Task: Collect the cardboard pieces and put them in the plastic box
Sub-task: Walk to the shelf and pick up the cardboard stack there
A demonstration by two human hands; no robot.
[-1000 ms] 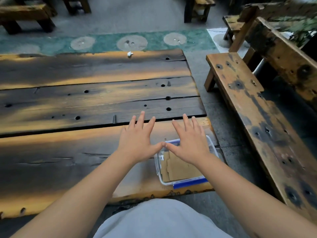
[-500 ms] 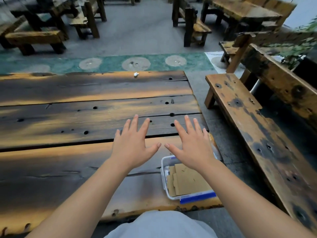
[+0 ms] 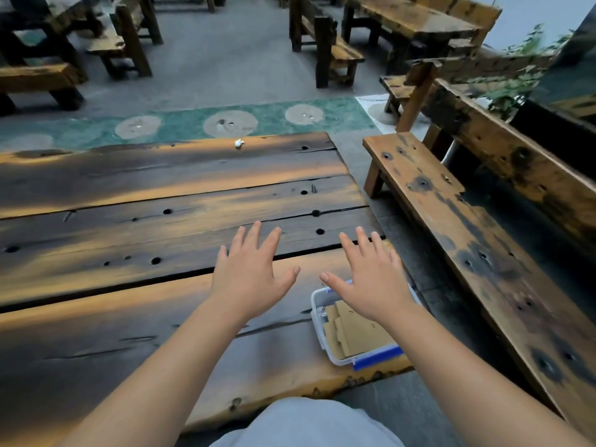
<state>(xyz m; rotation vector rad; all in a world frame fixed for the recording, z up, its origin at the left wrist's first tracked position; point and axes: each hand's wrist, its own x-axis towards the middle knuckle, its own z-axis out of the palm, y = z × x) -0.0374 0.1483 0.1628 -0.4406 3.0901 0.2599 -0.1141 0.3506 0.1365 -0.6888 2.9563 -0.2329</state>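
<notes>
A clear plastic box (image 3: 317,321) with a blue clip stands at the near right corner of the wooden table (image 3: 129,317). Brown cardboard pieces (image 3: 358,333) lie flat inside it. My left hand (image 3: 250,275) hovers over the table to the left of the box, palm down, fingers spread, holding nothing. My right hand (image 3: 371,279) is held palm down above the box's far end, fingers spread and empty, hiding part of the box.
A small white scrap (image 3: 238,143) lies near the table's far edge. A long wooden bench (image 3: 467,240) runs along the right, across a narrow floor gap. More benches and tables stand beyond a green floor strip.
The view has tilted up, showing more of the room. Both hands have lifted and drawn apart, thumbs no longer touching, so more of the box and cardboard shows.
</notes>
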